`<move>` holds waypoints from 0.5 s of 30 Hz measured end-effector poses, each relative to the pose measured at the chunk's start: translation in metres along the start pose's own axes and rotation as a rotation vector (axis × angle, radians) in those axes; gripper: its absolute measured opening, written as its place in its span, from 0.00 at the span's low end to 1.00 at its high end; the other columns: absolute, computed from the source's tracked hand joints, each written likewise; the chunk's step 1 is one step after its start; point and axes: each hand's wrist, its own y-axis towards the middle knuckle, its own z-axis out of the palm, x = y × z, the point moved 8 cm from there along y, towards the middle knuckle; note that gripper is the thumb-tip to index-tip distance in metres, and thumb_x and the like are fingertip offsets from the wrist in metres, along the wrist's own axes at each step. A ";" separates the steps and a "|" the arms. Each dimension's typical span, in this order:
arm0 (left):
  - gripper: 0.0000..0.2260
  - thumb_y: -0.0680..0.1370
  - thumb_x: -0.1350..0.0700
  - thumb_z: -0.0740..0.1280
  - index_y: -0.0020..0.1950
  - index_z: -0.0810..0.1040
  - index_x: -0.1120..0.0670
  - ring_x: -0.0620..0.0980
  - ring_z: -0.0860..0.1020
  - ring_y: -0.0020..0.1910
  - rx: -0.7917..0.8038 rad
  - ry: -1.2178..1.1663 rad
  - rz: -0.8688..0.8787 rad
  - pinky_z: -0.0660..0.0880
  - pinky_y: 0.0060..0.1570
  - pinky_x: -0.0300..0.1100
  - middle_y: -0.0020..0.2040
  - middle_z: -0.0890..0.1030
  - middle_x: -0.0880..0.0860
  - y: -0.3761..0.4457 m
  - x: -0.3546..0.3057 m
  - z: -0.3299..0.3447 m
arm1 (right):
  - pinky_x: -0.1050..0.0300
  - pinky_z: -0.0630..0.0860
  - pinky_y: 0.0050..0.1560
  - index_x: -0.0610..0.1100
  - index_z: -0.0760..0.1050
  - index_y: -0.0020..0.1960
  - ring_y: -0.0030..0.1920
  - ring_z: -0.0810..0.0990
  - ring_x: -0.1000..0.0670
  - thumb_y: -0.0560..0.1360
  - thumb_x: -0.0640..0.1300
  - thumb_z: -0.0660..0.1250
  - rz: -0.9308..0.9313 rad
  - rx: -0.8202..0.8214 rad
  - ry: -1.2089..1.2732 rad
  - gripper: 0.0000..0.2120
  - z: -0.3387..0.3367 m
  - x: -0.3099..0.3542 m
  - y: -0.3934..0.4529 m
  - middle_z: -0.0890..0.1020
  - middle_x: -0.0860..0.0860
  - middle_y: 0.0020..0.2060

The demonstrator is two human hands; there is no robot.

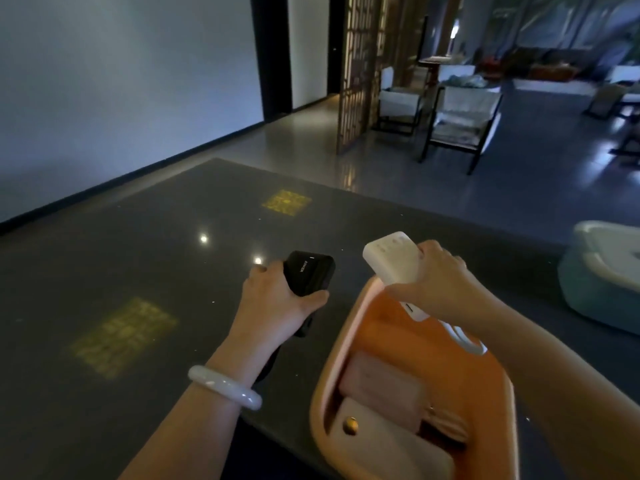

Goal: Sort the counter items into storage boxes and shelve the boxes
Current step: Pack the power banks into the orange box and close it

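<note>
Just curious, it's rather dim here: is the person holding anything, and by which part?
Yes. The left hand grips a black power bank by its near end; the right hand grips a white power bank around its middle, above the orange box.

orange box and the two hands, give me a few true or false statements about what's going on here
1. The left hand holds a black power bank. True.
2. The right hand is empty. False: it grips a white power bank above the far rim of the orange box.
3. The orange box is empty. False: a pink pouch and a cream pouch with a gold snap lie inside.
4. A pale bangle is on the left wrist. True.
5. A teal box sits on the dark counter at the right edge. True.
</note>
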 end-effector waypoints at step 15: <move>0.36 0.64 0.32 0.72 0.66 0.66 0.44 0.44 0.69 0.56 0.277 0.022 0.254 0.72 0.51 0.40 0.55 0.67 0.45 0.020 -0.028 0.083 | 0.47 0.73 0.62 0.54 0.61 0.70 0.62 0.71 0.49 0.64 0.56 0.76 0.140 0.318 -0.050 0.40 0.081 -0.080 -0.002 0.71 0.53 0.62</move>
